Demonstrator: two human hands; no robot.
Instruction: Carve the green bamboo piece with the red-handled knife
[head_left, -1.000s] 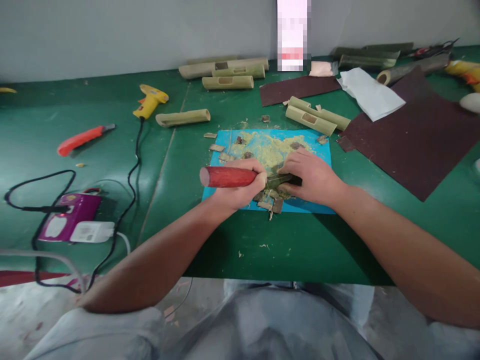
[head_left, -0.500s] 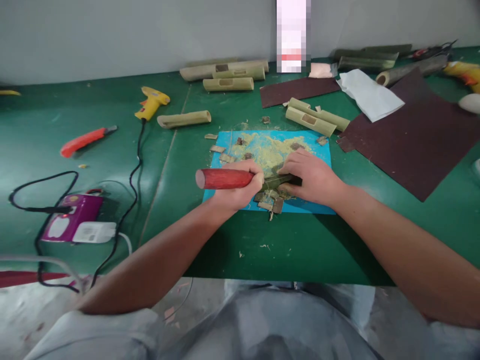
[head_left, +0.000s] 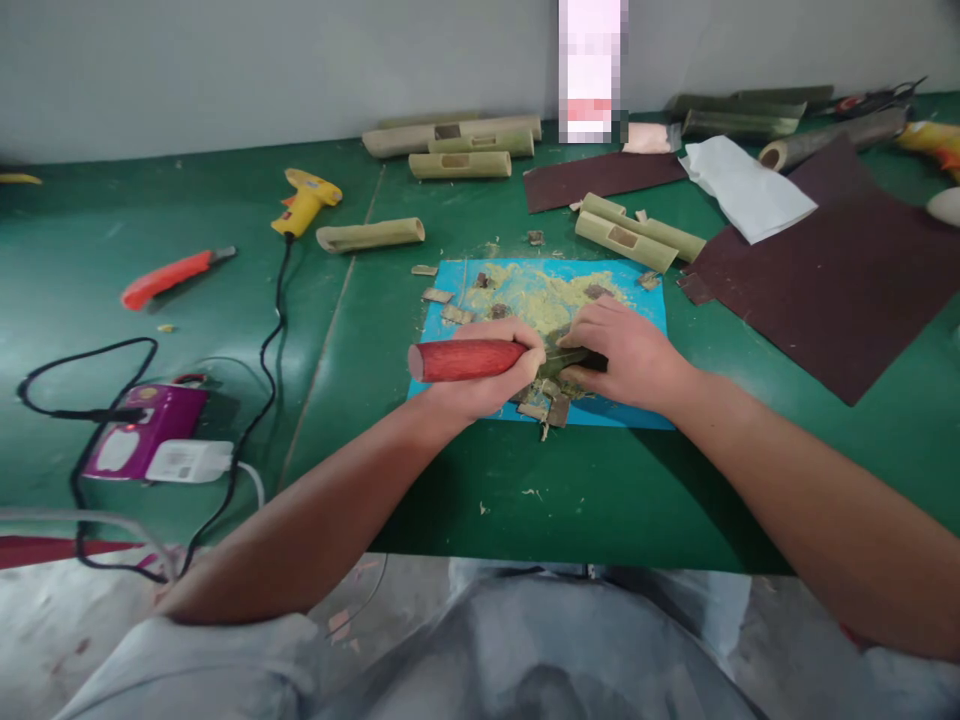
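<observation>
My left hand (head_left: pixel 495 372) is closed around the thick red wooden handle (head_left: pixel 466 361) of a tool, whose working end is hidden by the fingers and the work. Opposite it, my right hand (head_left: pixel 622 352) grips a dark green bamboo piece (head_left: pixel 559 358) by its right end, partly covering it. The tool's hand meets the bamboo's left part. Both hands are over a blue sheet (head_left: pixel 645 415) strewn with yellowish shavings (head_left: pixel 544 295). Small brown bamboo chips (head_left: pixel 557 410) lie just in front of the bamboo.
Cut bamboo tubes (head_left: pixel 460 166) with openings lie at the back, and others (head_left: pixel 624 240) behind the sheet. A yellow glue gun (head_left: pixel 307 203), a red-handled cutter (head_left: pixel 169 280) and a purple power strip (head_left: pixel 146 430) with cables are at left. Brown sandpaper (head_left: pixel 832 290) and white paper (head_left: pixel 742 190) occupy the right.
My left hand and the red handle have shifted a little to the right, closer to my right hand. My right hand keeps its hold on the bamboo piece.
</observation>
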